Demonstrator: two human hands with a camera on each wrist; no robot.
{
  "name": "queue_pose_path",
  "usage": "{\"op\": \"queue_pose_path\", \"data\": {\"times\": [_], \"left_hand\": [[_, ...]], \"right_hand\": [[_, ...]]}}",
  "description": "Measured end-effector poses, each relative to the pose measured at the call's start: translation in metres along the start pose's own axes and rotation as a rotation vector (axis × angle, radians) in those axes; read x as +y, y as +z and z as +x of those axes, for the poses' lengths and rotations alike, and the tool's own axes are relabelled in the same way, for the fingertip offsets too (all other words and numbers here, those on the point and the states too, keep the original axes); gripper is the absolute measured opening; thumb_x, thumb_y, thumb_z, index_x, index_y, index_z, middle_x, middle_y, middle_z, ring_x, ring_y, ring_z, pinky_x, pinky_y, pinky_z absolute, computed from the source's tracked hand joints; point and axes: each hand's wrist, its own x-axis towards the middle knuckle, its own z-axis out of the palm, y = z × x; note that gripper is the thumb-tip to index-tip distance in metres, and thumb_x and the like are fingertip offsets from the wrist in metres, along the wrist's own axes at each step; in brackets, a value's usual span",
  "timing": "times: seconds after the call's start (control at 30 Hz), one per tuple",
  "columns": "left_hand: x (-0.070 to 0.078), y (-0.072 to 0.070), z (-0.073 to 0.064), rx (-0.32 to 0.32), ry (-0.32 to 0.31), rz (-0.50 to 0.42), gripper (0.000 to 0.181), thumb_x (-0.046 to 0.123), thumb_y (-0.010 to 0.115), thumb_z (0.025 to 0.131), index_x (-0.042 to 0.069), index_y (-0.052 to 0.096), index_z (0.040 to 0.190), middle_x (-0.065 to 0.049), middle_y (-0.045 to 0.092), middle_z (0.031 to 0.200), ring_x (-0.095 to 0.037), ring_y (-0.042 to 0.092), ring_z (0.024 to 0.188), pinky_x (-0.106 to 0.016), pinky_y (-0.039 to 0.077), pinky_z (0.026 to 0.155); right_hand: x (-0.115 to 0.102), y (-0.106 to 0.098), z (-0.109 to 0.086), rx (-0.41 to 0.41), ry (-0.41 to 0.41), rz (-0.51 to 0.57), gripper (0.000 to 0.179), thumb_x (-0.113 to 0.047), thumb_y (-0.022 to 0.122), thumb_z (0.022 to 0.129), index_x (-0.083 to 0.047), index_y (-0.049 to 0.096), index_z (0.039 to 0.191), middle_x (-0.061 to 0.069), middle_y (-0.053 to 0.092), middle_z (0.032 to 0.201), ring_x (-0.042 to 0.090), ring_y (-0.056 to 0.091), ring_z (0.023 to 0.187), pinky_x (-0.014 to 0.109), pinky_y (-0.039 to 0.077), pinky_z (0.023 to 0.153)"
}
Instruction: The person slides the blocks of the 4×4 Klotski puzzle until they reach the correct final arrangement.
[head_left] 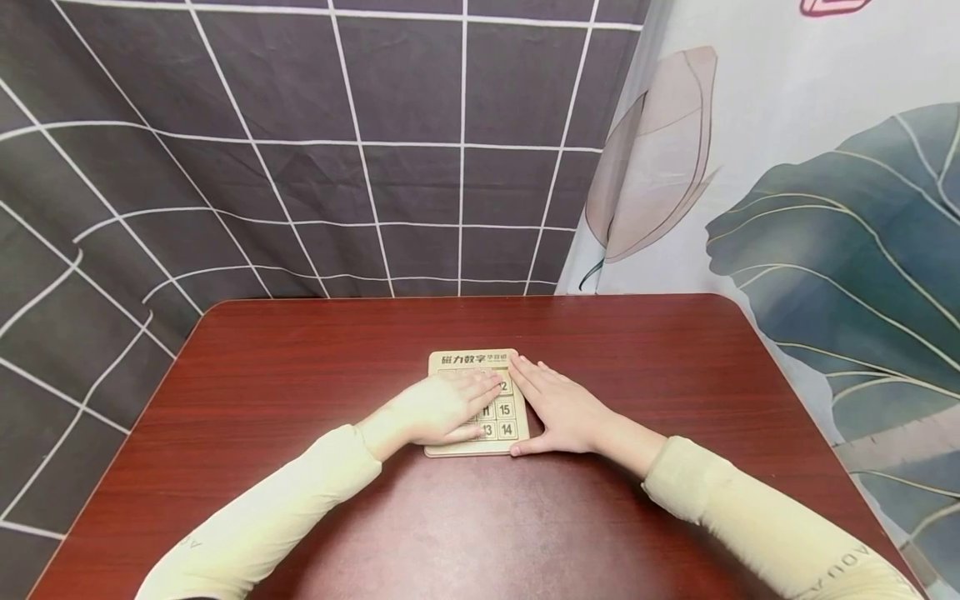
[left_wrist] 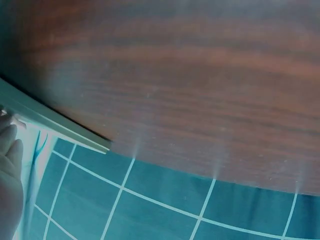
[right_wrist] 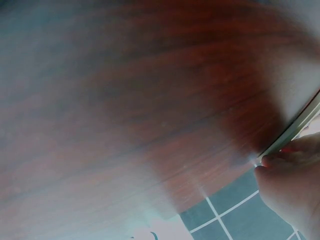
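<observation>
A pale wooden number slide puzzle point(head_left: 472, 359) lies flat on the table, with Chinese lettering along its top. My left hand point(head_left: 442, 407) rests palm down across its left part with the fingers straight, hiding most of the tiles. Tiles 11, 12, 13, 14 and 15 show at the right. Along the puzzle's right side, my right hand point(head_left: 564, 408) touches the frame with extended fingers, its thumb at the lower right corner. In the left wrist view the puzzle's edge point(left_wrist: 55, 119) shows beside the hand. The right wrist view shows fingers against that edge point(right_wrist: 290, 133).
The reddish-brown wooden table point(head_left: 315, 342) has rounded far corners. Behind it hangs a dark curtain with a white grid point(head_left: 405, 183). A white curtain with large leaf prints point(head_left: 847, 217) hangs at the right, close to the table's side.
</observation>
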Motion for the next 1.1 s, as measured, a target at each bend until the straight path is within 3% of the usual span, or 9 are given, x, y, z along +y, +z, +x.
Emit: {"op": "queue_pose_path", "data": {"times": [0.2, 0.4, 0.67, 0.83, 0.93, 1.1], "left_hand": [[-0.009, 0.001, 0.009, -0.046, -0.051, 0.006, 0.069, 0.050, 0.050, 0.109, 0.002, 0.048, 0.158, -0.012, 0.049, 0.165, -0.025, 0.047, 0.154, -0.038, 0.038, 0.130], [-0.010, 0.001, 0.005, -0.026, -0.044, -0.025, 0.068, 0.049, 0.051, 0.109, 0.002, 0.046, 0.159, -0.012, 0.047, 0.166, -0.025, 0.046, 0.155, -0.039, 0.037, 0.131], [0.008, -0.001, -0.011, 0.072, 0.089, -0.024, 0.065, 0.044, 0.058, 0.106, 0.003, 0.051, 0.156, -0.013, 0.052, 0.162, -0.025, 0.052, 0.151, -0.039, 0.043, 0.126], [0.020, -0.001, -0.012, 0.115, 0.154, -0.003, 0.065, 0.047, 0.059, 0.106, 0.002, 0.055, 0.153, -0.014, 0.057, 0.158, -0.025, 0.056, 0.147, -0.037, 0.046, 0.124], [0.022, 0.000, -0.010, 0.101, 0.141, -0.007, 0.065, 0.047, 0.058, 0.106, 0.002, 0.055, 0.153, -0.014, 0.057, 0.158, -0.025, 0.056, 0.147, -0.036, 0.046, 0.124], [0.016, 0.003, -0.004, 0.045, 0.066, -0.043, 0.063, 0.045, 0.055, 0.108, 0.004, 0.052, 0.155, -0.012, 0.053, 0.162, -0.024, 0.052, 0.151, -0.037, 0.043, 0.127]], "right_hand": [[0.000, -0.001, 0.001, -0.006, 0.006, 0.000, 0.120, -0.072, 0.073, 0.086, 0.007, 0.028, 0.164, 0.023, 0.020, 0.176, 0.036, 0.027, 0.163, 0.053, 0.029, 0.133], [0.001, 0.000, 0.001, -0.009, 0.010, 0.008, 0.120, -0.072, 0.073, 0.086, 0.006, 0.026, 0.165, 0.022, 0.019, 0.177, 0.035, 0.026, 0.164, 0.053, 0.029, 0.133], [-0.001, -0.001, 0.000, -0.008, 0.005, 0.002, 0.121, -0.071, 0.074, 0.086, 0.007, 0.026, 0.164, 0.023, 0.019, 0.176, 0.036, 0.027, 0.163, 0.053, 0.029, 0.133], [-0.001, -0.001, 0.000, -0.010, 0.005, 0.006, 0.120, -0.071, 0.073, 0.087, 0.007, 0.026, 0.165, 0.022, 0.018, 0.176, 0.036, 0.027, 0.163, 0.054, 0.029, 0.133], [-0.001, -0.001, 0.000, -0.010, 0.004, 0.005, 0.120, -0.071, 0.073, 0.087, 0.007, 0.025, 0.165, 0.022, 0.018, 0.177, 0.036, 0.026, 0.164, 0.053, 0.029, 0.133], [0.000, 0.001, 0.000, 0.000, -0.001, -0.003, 0.120, -0.072, 0.073, 0.086, 0.008, 0.027, 0.164, 0.023, 0.020, 0.176, 0.036, 0.028, 0.163, 0.053, 0.030, 0.133]]}}
